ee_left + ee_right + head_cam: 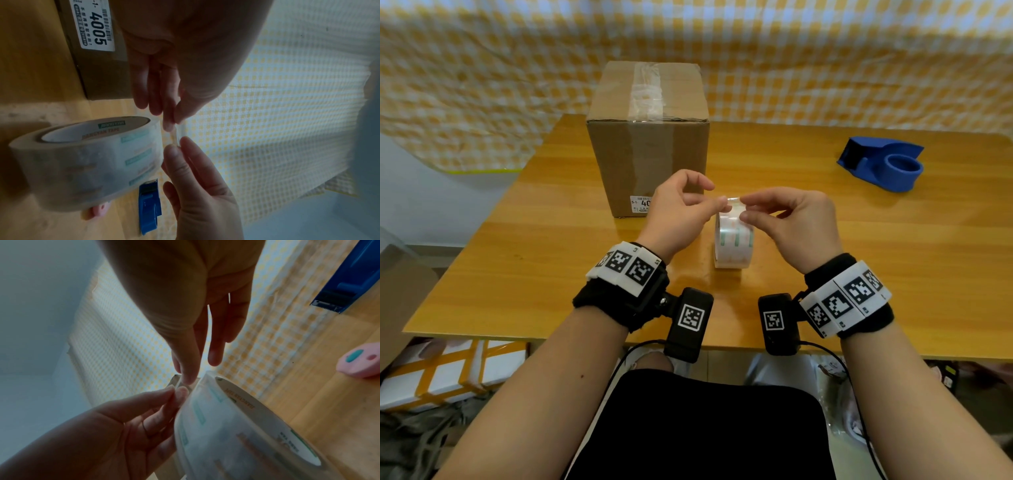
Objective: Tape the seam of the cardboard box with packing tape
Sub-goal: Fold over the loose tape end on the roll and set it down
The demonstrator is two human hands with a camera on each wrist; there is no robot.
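1. The roll of packing tape (732,245) stands on its edge on the wooden bench (517,260), near the front edge and between the two hands.
2. The free end of the tape (733,201) is lifted off the top of the roll. The left hand (678,214) pinches one side of it between thumb and forefinger; the right hand (796,224) pinches the other side the same way. Each grip is therefore closed on the tape end, the other fingers loosely curled.
3. The cardboard box (650,144) stands upright just behind the left hand, toward the bench's far left part. A strip of clear tape (645,92) already runs along its top seam and down the front face. A white printed label (94,26) sits at the lower front, reading 4005 in the left wrist view. The box is closed, so its contents cannot be seen.
4. A blue tape dispenser (881,164) lies well apart at the far right of the bench, with no roll in it.
5. A small pink object (362,361) rests on the bench to the right of the roll, seen only from the wrist views.
6. Bare wood lies open on both sides of the roll and along the front edge.
7. A yellow-and-white checked cloth (825,61) hangs behind the bench. Boxes and bags (448,373) crowd the floor below the front edge.
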